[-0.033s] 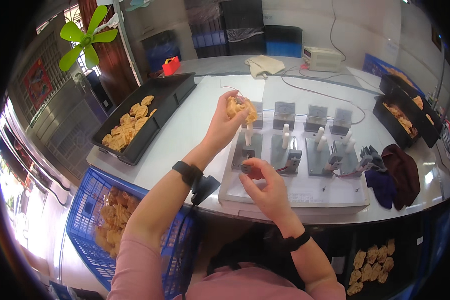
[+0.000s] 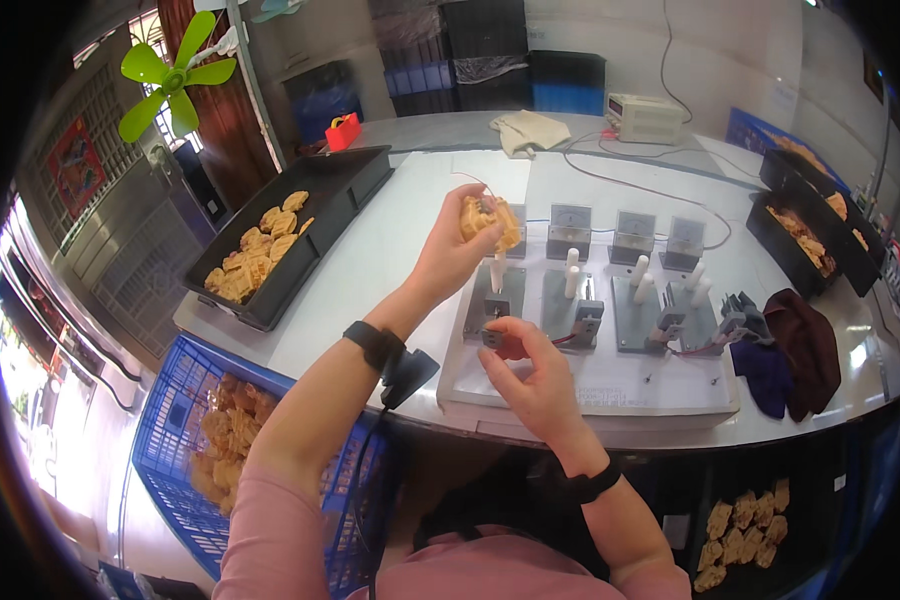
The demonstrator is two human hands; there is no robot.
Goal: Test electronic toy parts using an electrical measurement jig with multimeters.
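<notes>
My left hand [image 2: 452, 245] is closed around a tan moulded plastic part [image 2: 494, 228] with a thin wire sticking out of its top. It holds the part above the leftmost grey fixture, by a white post [image 2: 498, 272]. Below it, my right hand [image 2: 538, 385] pinches a small dark block [image 2: 492, 339] between thumb and fingers at the fixture's front. Several grey fixtures with white posts stand in a row on a white board [image 2: 590, 390]. Behind them is a row of small panel meters [image 2: 569, 225]. What the right fingertips press on is partly hidden.
At left, a black tray [image 2: 365, 180] holds tan parts; a blue basket [image 2: 170, 400] with bagged parts sits below. Dark cloths [image 2: 802, 350] lie at right beside black bins [image 2: 785, 255]. A beige power box [image 2: 645, 118] and a rag [image 2: 530, 130] are at the back.
My left hand has moved slightly to the right with the tan plastic part. My right hand stays where it was on the small dark block.
</notes>
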